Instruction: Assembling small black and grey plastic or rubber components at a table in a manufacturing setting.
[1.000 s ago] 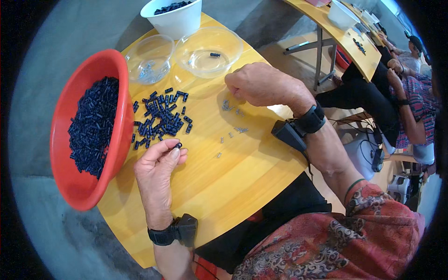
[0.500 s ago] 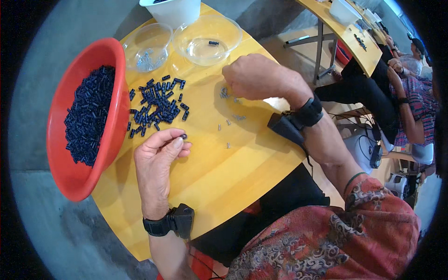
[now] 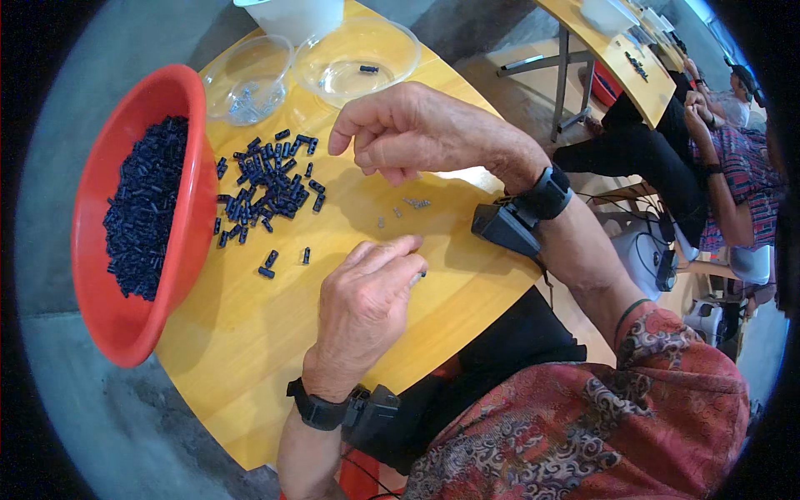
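My left hand (image 3: 364, 293) is over the near middle of the yellow table, fingers pinched together. A bit of a small dark plastic piece (image 3: 422, 274) shows at its fingertips; the rest is hidden. My right hand (image 3: 408, 133) hovers beside the pile of dark blue tubular pieces (image 3: 275, 179), thumb and forefinger apart, with nothing visible between them. Several tiny metal springs (image 3: 417, 202) lie between my hands. Two loose dark pieces (image 3: 268, 264) rest left of my left hand, with another upright-looking piece (image 3: 306, 256) close by.
A big red basin (image 3: 193, 208) full of dark pieces leans at the left. Along the far side stand a clear bowl of springs (image 3: 279, 62), a clear bowl with one dark piece (image 3: 408, 50) and a white tub (image 3: 292, 18). Another person (image 3: 729, 179) sits at a table to the right.
My left hand has moved right, uncovering the loose pieces near the pile. My right hand has shifted left toward the pile, and its fingers have opened.
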The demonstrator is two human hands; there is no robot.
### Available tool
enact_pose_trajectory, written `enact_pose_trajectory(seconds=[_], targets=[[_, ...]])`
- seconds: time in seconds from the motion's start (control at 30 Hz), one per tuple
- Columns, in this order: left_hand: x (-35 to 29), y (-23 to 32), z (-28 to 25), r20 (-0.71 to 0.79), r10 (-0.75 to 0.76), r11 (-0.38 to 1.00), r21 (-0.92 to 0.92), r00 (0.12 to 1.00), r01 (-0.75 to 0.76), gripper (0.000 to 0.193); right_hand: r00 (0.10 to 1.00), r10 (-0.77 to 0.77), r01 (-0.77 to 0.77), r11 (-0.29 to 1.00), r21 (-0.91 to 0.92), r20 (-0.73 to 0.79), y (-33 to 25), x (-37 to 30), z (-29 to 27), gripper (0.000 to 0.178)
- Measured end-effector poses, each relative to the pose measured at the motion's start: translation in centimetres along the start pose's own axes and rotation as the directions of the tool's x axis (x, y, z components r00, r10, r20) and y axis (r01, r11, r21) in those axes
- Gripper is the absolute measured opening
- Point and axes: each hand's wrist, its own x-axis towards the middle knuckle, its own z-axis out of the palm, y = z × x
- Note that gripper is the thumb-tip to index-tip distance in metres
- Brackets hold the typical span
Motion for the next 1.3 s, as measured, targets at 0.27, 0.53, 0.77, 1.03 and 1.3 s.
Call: enact_pose_trajectory(seconds=[0.27, 0.53, 0.77, 1.03, 1.3], targets=[[-0.6, -1.6, -1.9, -0.324, -0.382, 0.892, -0.373, 0.865, 0.254, 0.011, 0.997, 0.062, -0.075, 0.822, 0.564, 0.043, 0.2, 0.3, 1.1, 0.013], [-1.3, -2.4, -3.4, -0.159, -0.660, 0.444, -0.870, 0.734, 0.212, 0.019, 0.992, 0.090, -0.128, 0.652, 0.748, 0.091, 0.8, 0.3, 2.2, 0.013], [-1.0, -1.5, -3.8, -0.127, -0.687, 0.368, -0.910, 0.716, 0.192, 0.020, 0.995, 0.091, -0.082, 0.639, 0.765, 0.031, 0.6, 0.7, 3.6, 0.013], [-1.1, -1.4, -4.0, -0.056, -0.685, 0.328, -0.914, 0.726, 0.239, 0.019, 0.991, 0.094, -0.129, 0.606, 0.785, 0.091, 0.2, 0.6, 4.9, 0.011], [-1.1, -1.6, -3.9, -0.051, -0.690, 0.305, -0.925, 0.722, 0.227, 0.019, 0.989, 0.131, -0.133, 0.604, 0.786, 0.067, 0.1, 0.5, 5.5, 0.011]])
